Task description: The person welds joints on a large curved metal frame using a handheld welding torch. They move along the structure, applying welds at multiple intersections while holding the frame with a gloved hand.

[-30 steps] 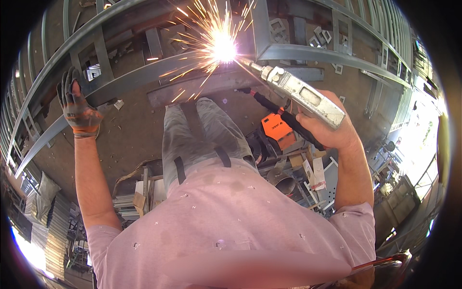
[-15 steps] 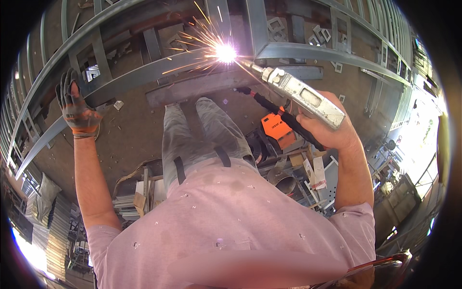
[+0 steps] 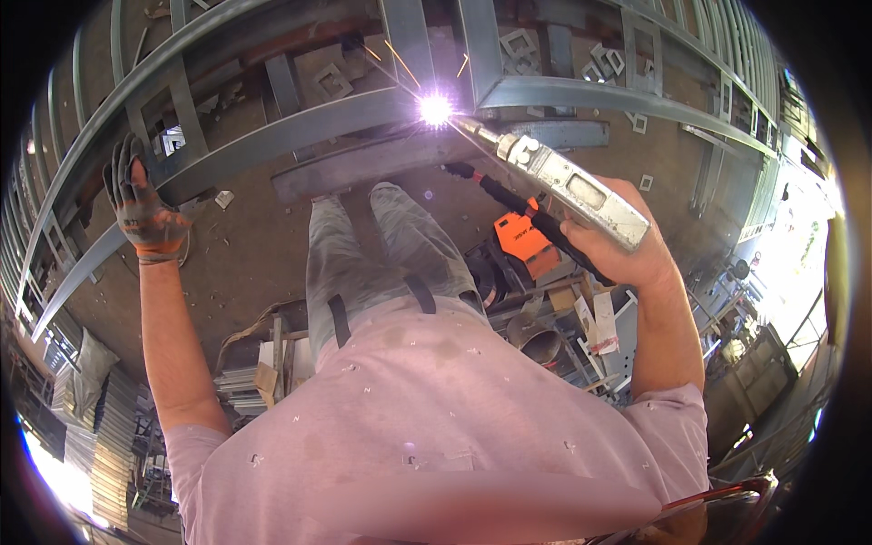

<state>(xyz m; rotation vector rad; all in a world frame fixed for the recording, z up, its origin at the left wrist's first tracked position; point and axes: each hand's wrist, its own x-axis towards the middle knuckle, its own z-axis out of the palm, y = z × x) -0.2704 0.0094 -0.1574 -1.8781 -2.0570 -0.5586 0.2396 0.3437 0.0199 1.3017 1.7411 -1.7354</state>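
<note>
My bare right hand [image 3: 620, 243] is wrapped round the rear of a silver welding gun [image 3: 581, 193]. The gun slants up and left, and its nozzle ends beside a bright violet-white glow [image 3: 435, 110]. That glow sits where steel tubes of a large metal frame [image 3: 300, 130] meet, and it hides the joint itself. A few orange sparks fly above it. On the left, my left hand [image 3: 148, 207], in a grey and orange work glove, lies against the frame with its fingers stretched out, holding nothing.
A loose steel bar [image 3: 363, 166] lies below the joint, near my feet. An orange machine [image 3: 527, 243] stands on the floor beside my legs, with a black cable [image 3: 536, 218] running above it. Scrap and boxes [image 3: 595, 322] are heaped at lower right. Small square metal pieces [image 3: 518, 50] lie beyond the frame.
The spray of sparks has shrunk to a few streaks. The glow and the gun's nozzle have shifted slightly right and down. My left hand has stayed in place.
</note>
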